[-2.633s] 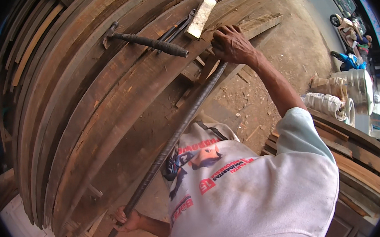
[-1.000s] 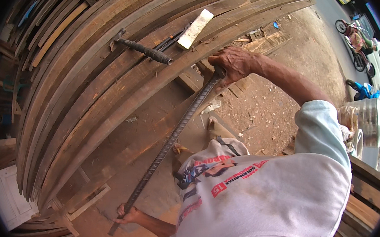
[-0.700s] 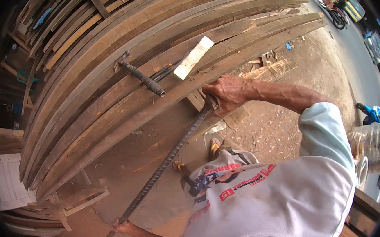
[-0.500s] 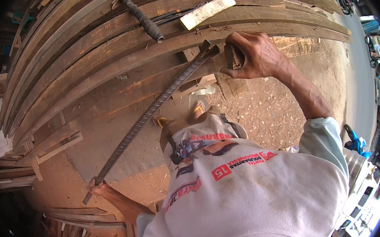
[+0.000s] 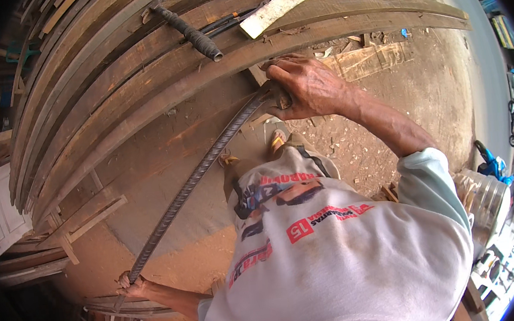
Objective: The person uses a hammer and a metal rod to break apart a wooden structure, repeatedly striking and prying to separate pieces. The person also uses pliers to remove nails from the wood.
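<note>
The person's left hand (image 5: 132, 285) is wrapped around the lower end of a ribbed steel bar (image 5: 194, 177), which slants up across the front of the body. The right hand (image 5: 307, 86) grips a small dark brown block (image 5: 284, 99) at the bar's upper end; whether its fingers also touch the bar cannot be told. Beyond, a hammer (image 5: 193, 36) with a wrapped handle and a pale rectangular block (image 5: 276, 10) lie near each other on long wooden planks (image 5: 158, 77). Sandalled feet (image 5: 278, 140) stand below.
</note>
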Action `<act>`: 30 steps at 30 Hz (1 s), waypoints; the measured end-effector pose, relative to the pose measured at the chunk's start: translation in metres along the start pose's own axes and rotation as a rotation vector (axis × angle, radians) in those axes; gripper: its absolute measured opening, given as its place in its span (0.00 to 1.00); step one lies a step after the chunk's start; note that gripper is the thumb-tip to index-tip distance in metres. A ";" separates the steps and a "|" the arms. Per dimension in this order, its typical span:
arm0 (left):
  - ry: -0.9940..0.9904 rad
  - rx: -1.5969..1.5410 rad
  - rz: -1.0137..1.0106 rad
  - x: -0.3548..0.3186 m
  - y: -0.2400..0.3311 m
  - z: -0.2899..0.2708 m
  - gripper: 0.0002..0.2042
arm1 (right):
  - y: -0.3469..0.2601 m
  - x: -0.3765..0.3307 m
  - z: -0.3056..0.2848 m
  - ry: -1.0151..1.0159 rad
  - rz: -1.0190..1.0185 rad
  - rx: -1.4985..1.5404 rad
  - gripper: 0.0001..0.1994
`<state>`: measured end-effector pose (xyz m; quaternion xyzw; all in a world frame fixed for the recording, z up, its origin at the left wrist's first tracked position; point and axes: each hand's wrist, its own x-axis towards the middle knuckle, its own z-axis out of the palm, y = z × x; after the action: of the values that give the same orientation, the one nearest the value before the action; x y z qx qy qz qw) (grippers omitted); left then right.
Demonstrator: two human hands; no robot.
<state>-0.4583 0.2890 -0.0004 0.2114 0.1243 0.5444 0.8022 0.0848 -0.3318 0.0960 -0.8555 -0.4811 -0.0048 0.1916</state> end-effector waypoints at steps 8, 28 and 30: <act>-0.295 0.033 -0.007 0.037 -0.013 0.119 0.19 | -0.017 0.040 0.006 -0.114 0.131 0.062 0.27; 0.126 0.045 -0.118 -0.009 -0.171 0.059 0.20 | -0.019 0.030 0.005 -0.066 0.127 0.097 0.26; 0.214 0.097 -0.102 -0.011 -0.182 0.042 0.21 | -0.017 0.029 0.002 -0.059 0.098 0.112 0.25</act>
<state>-0.2946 0.2124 -0.0500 0.1840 0.2460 0.5159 0.7996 0.0863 -0.2994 0.1047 -0.8656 -0.4436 0.0567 0.2252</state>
